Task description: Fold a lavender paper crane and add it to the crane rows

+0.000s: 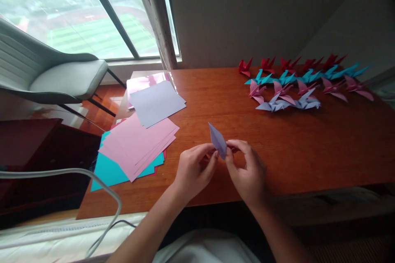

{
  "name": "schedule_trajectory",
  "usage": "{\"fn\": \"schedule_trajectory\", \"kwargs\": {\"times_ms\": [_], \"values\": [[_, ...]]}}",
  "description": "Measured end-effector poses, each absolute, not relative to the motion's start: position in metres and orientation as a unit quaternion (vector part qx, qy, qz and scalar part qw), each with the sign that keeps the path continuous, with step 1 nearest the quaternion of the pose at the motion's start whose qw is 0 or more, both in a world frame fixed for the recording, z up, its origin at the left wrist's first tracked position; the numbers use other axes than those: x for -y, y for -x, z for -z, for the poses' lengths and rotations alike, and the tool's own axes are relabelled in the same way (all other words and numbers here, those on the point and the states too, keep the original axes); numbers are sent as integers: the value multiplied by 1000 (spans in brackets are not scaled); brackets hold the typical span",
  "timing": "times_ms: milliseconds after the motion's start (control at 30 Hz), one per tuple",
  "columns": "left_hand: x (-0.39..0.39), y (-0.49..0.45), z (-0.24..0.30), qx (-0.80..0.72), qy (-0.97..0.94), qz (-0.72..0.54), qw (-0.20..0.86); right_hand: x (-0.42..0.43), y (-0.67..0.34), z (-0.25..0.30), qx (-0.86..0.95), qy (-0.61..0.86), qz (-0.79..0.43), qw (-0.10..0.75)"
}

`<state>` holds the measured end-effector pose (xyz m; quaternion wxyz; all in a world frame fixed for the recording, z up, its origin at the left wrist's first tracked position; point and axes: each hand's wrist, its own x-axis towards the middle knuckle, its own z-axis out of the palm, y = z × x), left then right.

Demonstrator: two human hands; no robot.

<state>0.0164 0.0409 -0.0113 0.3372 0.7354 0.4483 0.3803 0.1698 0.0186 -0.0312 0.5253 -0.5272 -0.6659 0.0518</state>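
Note:
A small folded piece of lavender paper point(217, 140) is held up between my hands, just above the front of the wooden table. My left hand point(196, 168) pinches its lower left edge between thumb and fingers. On the other side, my right hand point(247, 168) grips the right edge with thumb and forefinger. The paper stands tilted, its pointed tip up and away from me. Its finer folds are too small to make out. Finished paper cranes point(273, 102) in the same lavender sit at the back right, apart from my hands.
Rows of red cranes point(267, 65), turquoise cranes point(286, 78) and pink cranes point(282, 90) stand behind the lavender ones. Left on the table point(197, 102) lie lavender sheets point(157, 102), pink sheets point(138, 144) and turquoise sheets point(108, 170). A grey chair point(68, 76) stands by the window; a bent pale tube point(114, 197) crosses the lower left.

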Motion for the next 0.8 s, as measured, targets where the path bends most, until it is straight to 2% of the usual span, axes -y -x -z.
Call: {"fn": "schedule_trajectory", "kwargs": {"times_ms": [367,633,800], "values": [[-41,-16,14,-459,-747,-380,296,-19,-171,35,638,537,-103,542],[-36,-16,21,-362,-817,-439,91,-17,-177,25,661,481,-144,558],[-35,-16,21,-365,-808,-454,83,-15,-179,20,667,479,-134,554]]}}
